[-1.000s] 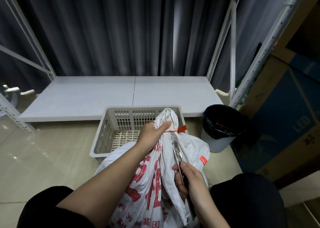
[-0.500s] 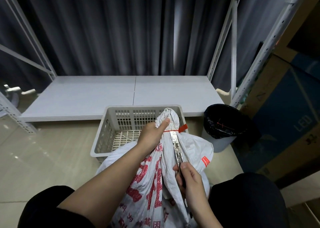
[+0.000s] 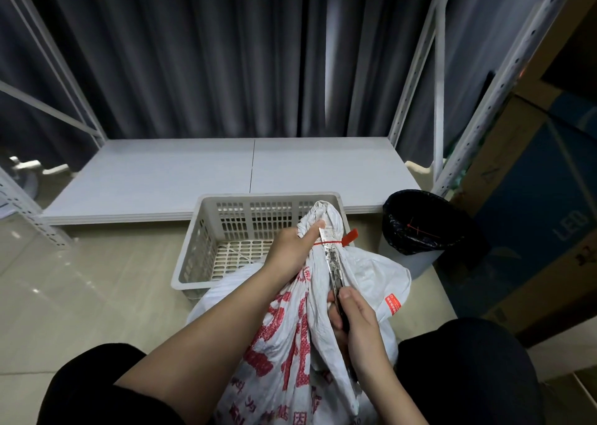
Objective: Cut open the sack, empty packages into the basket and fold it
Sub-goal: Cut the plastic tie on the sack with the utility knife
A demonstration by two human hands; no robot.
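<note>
A white woven sack (image 3: 368, 276) with red print stands between my knees, its neck bunched and tied by a red zip tie (image 3: 347, 239). My left hand (image 3: 290, 250) grips the neck just below the tie, thumb pointing up along it. My right hand (image 3: 355, 321) holds a utility knife (image 3: 332, 259), whose metal blade lies along the neck with its tip under the tie. Behind the sack sits a white slatted plastic basket (image 3: 200, 247), its visible floor bare.
A black-lined waste bin (image 3: 420, 227) stands to the right of the basket. A low white shelf board (image 3: 193, 179) runs behind, framed by white rack posts (image 3: 439, 101). Cardboard boxes (image 3: 529, 217) stack at the right. Dark curtains hang at the back. The floor is beige tile.
The knife blade has slid up along the sack's neck, and its tip now sits under the red tie. My left hand keeps its grip.
</note>
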